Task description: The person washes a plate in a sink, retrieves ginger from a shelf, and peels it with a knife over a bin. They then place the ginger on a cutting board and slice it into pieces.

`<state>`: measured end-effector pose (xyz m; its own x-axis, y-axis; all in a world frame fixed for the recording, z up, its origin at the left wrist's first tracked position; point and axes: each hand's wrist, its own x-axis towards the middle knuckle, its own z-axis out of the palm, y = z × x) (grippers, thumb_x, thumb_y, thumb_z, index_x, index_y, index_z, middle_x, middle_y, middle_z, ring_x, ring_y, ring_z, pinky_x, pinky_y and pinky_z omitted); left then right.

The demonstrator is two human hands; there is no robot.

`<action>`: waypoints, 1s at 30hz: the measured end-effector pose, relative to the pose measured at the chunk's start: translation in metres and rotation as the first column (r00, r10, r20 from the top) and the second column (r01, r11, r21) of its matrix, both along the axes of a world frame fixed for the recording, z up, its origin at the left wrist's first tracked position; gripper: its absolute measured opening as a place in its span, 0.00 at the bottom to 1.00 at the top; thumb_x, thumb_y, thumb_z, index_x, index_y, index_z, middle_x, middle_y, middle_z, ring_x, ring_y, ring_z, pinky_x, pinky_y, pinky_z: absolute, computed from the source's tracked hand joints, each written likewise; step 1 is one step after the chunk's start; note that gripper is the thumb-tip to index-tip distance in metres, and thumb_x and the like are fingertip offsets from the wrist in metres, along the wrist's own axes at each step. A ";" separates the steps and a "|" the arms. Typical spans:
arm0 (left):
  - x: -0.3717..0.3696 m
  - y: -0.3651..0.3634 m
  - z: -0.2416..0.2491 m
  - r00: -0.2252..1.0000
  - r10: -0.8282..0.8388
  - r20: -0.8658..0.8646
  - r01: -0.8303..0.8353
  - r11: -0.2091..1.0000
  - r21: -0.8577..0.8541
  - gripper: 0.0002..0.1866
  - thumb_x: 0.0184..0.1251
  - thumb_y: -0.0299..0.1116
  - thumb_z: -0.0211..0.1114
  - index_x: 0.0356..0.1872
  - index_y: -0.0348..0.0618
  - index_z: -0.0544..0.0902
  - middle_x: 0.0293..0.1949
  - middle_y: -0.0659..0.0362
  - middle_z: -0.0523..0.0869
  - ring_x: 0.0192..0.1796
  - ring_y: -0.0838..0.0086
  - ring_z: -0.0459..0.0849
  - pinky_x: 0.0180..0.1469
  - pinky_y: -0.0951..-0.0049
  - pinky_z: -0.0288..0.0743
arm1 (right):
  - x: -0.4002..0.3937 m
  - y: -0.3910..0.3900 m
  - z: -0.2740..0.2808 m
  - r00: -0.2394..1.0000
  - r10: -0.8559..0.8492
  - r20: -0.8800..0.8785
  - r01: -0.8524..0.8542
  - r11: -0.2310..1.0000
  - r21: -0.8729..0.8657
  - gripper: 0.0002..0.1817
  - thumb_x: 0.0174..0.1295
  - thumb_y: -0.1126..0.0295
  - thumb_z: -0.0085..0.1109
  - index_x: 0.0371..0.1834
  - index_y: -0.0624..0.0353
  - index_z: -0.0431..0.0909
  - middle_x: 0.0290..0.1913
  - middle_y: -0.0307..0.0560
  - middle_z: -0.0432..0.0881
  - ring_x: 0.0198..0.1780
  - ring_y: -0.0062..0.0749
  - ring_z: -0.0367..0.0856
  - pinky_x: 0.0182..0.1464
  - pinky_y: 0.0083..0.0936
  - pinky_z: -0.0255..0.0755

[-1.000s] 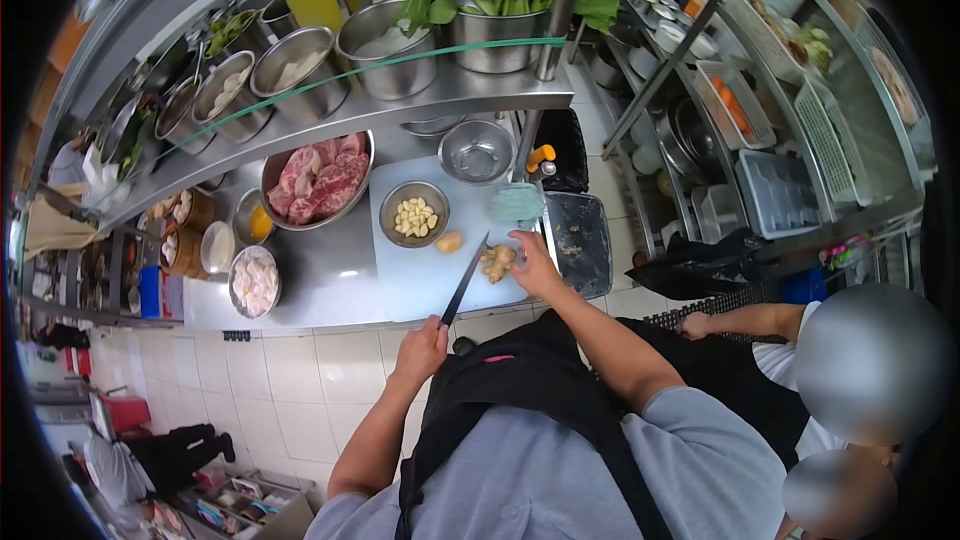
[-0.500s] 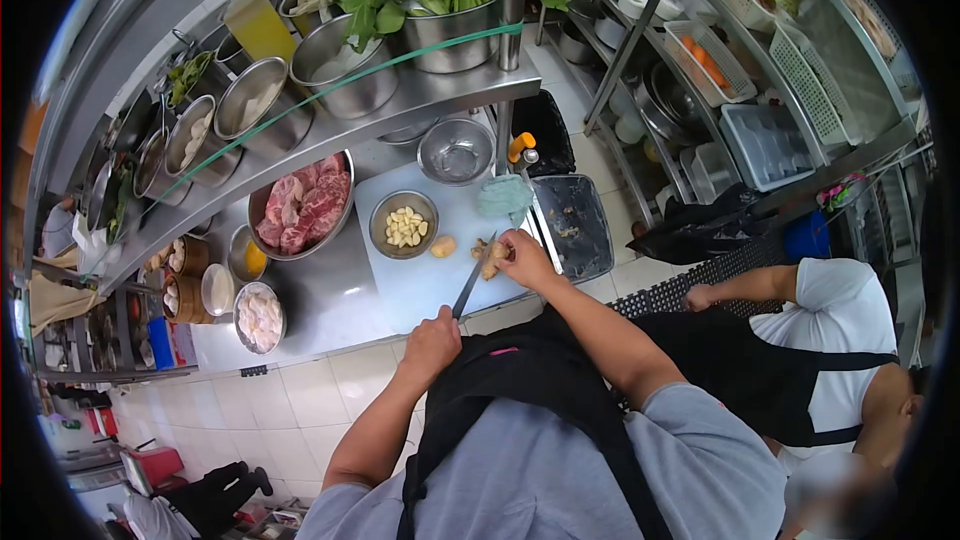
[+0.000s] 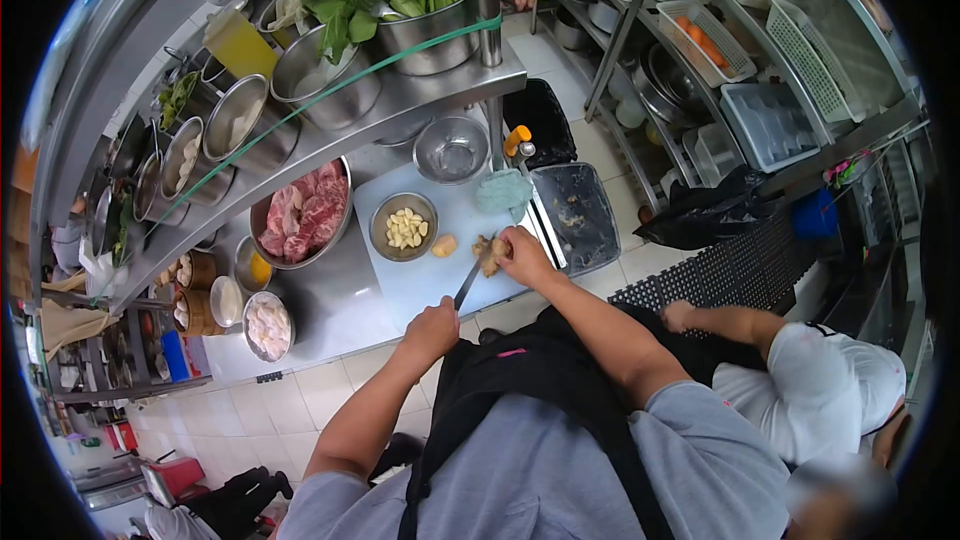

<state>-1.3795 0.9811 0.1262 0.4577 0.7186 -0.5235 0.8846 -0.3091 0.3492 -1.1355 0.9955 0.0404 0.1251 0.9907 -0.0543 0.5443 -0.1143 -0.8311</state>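
My left hand (image 3: 433, 328) is closed around the handle of a knife (image 3: 467, 283), whose blade points up and away from me to the ginger. Fingers of my right hand (image 3: 527, 258) grip a knobby, brown-skinned piece of ginger (image 3: 491, 256) close over the white cutting board (image 3: 400, 290). The blade's tip overlaps the left side of the ginger. A paler, smoother piece (image 3: 444, 246) lies on the board to the left, beside a steel bowl of peeled garlic cloves (image 3: 405, 228).
Left of the board stand a large bowl of raw meat (image 3: 303, 212) and a bowl of pale pieces (image 3: 269, 326). An empty steel bowl (image 3: 452, 151) and green cloth (image 3: 503, 194) lie behind. A metal shelf (image 3: 400, 105) overhangs the counter. A co-worker (image 3: 800, 380) is at my right.
The knife has drawn back slightly toward me, while my right hand keeps its grip on the ginger. The co-worker at right has shifted position, and the view has moved a little.
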 end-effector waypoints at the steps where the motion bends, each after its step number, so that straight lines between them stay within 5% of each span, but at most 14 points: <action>1: 0.005 0.003 -0.008 1.000 -0.018 0.009 0.018 1.000 0.021 0.11 0.72 0.34 0.53 0.43 0.33 0.73 0.33 0.34 0.86 0.38 0.38 0.87 0.43 0.43 0.81 | 0.000 -0.001 0.001 1.000 0.008 0.027 -0.008 1.000 -0.005 0.22 0.49 0.74 0.74 0.46 0.60 0.74 0.42 0.53 0.77 0.46 0.50 0.81 0.48 0.40 0.76; 8: -0.018 0.005 -0.001 0.995 -0.102 -0.012 0.102 0.992 0.069 0.12 0.74 0.36 0.53 0.43 0.35 0.72 0.29 0.36 0.85 0.34 0.37 0.86 0.39 0.43 0.81 | -0.003 -0.001 -0.002 0.998 -0.027 0.052 0.029 0.999 -0.041 0.22 0.49 0.74 0.74 0.45 0.60 0.73 0.42 0.55 0.78 0.47 0.53 0.81 0.49 0.41 0.76; 14: -0.011 -0.007 -0.052 0.995 -0.023 0.096 0.010 0.991 0.136 0.12 0.74 0.37 0.54 0.44 0.36 0.71 0.28 0.36 0.85 0.34 0.38 0.86 0.39 0.41 0.80 | -0.004 -0.001 -0.005 0.998 -0.033 0.050 0.032 0.999 0.024 0.19 0.47 0.74 0.74 0.41 0.61 0.75 0.40 0.55 0.79 0.42 0.51 0.81 0.45 0.40 0.76; 23: -0.021 -0.020 -0.003 0.999 -0.024 0.038 0.020 0.995 0.101 0.12 0.74 0.38 0.54 0.43 0.37 0.72 0.29 0.38 0.86 0.35 0.39 0.86 0.40 0.43 0.81 | -0.006 -0.011 -0.021 0.995 -0.102 0.021 0.100 0.992 0.082 0.17 0.47 0.76 0.73 0.38 0.64 0.75 0.35 0.52 0.78 0.35 0.41 0.82 0.40 0.33 0.77; 27: -0.019 -0.018 0.001 0.999 -0.007 0.031 0.007 1.000 0.013 0.13 0.74 0.37 0.54 0.45 0.34 0.71 0.32 0.36 0.85 0.38 0.37 0.85 0.45 0.41 0.78 | -0.008 -0.007 -0.009 0.986 -0.133 0.099 0.126 0.989 0.075 0.17 0.47 0.76 0.72 0.38 0.65 0.75 0.35 0.54 0.77 0.36 0.45 0.80 0.40 0.36 0.76; 30: -0.018 -0.016 -0.008 0.999 -0.005 0.053 0.006 1.000 -0.019 0.13 0.74 0.36 0.53 0.45 0.34 0.71 0.31 0.35 0.84 0.37 0.36 0.84 0.45 0.41 0.78 | -0.007 -0.008 -0.004 0.993 -0.078 0.089 0.081 0.996 -0.025 0.18 0.50 0.74 0.71 0.42 0.63 0.74 0.42 0.57 0.77 0.45 0.55 0.80 0.47 0.43 0.75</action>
